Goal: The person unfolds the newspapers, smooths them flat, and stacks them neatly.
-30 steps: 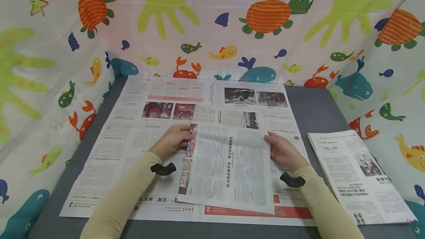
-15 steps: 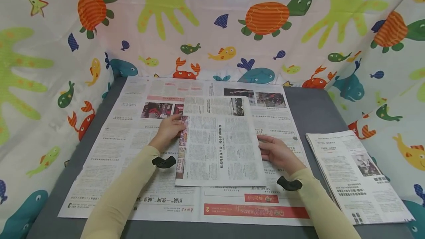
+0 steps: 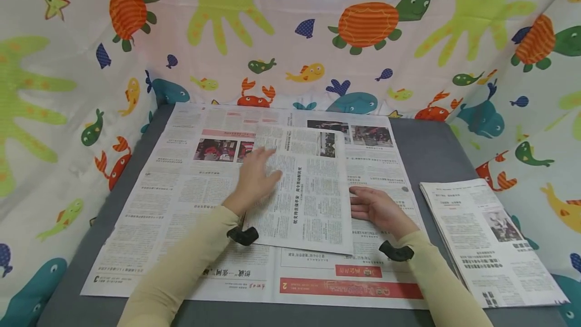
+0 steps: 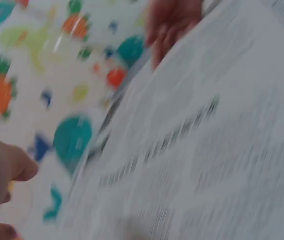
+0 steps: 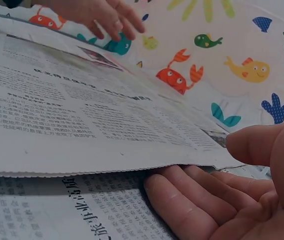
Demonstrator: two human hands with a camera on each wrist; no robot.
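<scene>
A folded newspaper [image 3: 317, 201] lies over a larger spread newspaper sheet [image 3: 177, 201] in the head view. My left hand [image 3: 254, 178] is above its left side, fingers and thumb spread, holding nothing. My right hand [image 3: 379, 208] is at its right edge. In the right wrist view the right fingers [image 5: 186, 200] reach straight under the slightly lifted paper edge, while the thumb [image 5: 251, 145] stands apart above them. The left wrist view is blurred; the folded newspaper [image 4: 221, 150] fills much of it, and the left thumb [image 4: 19, 162] shows at its left border.
A stack of folded newspapers [image 3: 490, 246] lies at the right of the grey table [image 3: 422, 145]. A curtain [image 3: 281, 34] printed with sea animals hangs behind the table and along both sides.
The folded newspaper has moved away from the person, slightly left, and been lowered onto the spread sheet. My left hand has released its left edge and moved over it; the right hand's grip has loosened.
</scene>
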